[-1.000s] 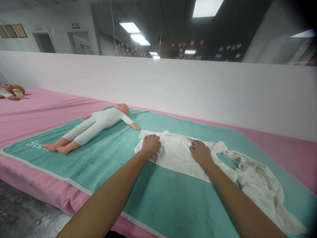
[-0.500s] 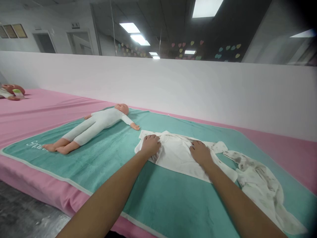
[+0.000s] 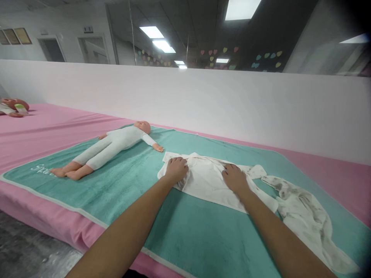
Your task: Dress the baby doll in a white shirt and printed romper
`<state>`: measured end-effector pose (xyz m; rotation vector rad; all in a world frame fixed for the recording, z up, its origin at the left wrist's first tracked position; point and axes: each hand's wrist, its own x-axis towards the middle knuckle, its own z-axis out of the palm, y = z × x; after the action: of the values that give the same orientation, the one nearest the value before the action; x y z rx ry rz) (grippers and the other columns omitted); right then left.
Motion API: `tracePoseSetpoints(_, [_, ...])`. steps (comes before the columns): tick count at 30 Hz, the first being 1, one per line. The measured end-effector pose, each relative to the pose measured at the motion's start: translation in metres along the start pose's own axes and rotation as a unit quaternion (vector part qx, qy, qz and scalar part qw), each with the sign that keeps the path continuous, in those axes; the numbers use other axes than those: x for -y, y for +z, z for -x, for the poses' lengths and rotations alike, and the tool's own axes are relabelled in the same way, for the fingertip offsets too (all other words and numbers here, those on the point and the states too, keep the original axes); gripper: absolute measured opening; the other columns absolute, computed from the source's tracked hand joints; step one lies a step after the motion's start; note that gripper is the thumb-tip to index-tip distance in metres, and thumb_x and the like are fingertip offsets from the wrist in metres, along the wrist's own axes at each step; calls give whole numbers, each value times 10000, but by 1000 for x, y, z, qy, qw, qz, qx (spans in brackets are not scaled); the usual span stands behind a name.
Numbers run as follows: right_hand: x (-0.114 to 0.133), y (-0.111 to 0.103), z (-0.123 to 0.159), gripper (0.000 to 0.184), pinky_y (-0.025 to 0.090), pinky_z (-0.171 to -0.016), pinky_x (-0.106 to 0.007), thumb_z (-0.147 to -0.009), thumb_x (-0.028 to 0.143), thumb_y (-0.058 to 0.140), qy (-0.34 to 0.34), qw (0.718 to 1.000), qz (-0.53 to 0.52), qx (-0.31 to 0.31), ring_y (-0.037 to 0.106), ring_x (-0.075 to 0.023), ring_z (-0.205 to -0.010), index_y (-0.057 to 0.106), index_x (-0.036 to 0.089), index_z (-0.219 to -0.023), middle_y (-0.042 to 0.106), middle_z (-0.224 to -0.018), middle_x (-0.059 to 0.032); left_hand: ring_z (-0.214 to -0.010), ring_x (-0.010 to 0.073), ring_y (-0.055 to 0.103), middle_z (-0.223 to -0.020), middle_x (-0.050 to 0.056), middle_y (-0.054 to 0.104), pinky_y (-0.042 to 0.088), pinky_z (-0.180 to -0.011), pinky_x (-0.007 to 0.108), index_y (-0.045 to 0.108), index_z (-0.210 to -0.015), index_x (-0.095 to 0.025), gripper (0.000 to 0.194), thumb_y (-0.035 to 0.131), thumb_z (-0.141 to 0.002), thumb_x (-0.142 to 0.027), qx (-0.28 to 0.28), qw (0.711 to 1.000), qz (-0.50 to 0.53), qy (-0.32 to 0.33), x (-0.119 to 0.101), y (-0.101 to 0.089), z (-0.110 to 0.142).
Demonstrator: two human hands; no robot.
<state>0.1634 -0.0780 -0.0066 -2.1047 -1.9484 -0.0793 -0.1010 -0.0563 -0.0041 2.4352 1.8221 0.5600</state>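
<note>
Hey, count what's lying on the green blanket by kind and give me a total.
Baby doll: 1
White baby garment: 1
Gray-marked cloth: 1
Total: 3

White partition wall (image 3: 185,104) behind pink-sheeted platform (image 3: 52,131). Ceiling light panels (image 3: 242,9) lit overhead. Speckled grey floor (image 3: 31,247) at lower left

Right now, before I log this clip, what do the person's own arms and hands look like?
The left forearm and right forearm are bare, no sleeves showing. The left hand and right hand wear no gloves; no watch, bracelet or ring shows.
</note>
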Motion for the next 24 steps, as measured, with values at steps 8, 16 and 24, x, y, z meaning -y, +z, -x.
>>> tracePoseSetpoints(8, [0,1,-1,351,344,-923,-447,-888,307,272,0,1000,1,-4,473,-244,-1083,534,196,-1094,534,-1183,-100,-1197,235,433,-1271,80,532,294,-1025,385,575,-1122,-213,327,357,-888,-281,2,1000,-4,1,1,1,-1])
tracePoseSetpoints(16, [0,1,0,349,354,-908,-442,-888,305,277,-2,1000,3,-2,482,-246,-1066,537,197,-1095,535,-1178,-100,-1189,240,437,-1257,82,537,295,-1024,390,567,-1142,-208,335,363,-886,-279,0,1000,-6,11,2,4,-1])
tracePoseSetpoints(24, [-1,3,-2,326,361,-901,-434,-890,308,302,6,1000,11,-4,488,-249,-1062,540,203,-1085,536,-1177,-101,-1167,236,454,-1231,79,552,303,-1018,385,586,-1087,-212,311,357,-889,-286,2,1000,-15,11,0,1,0])
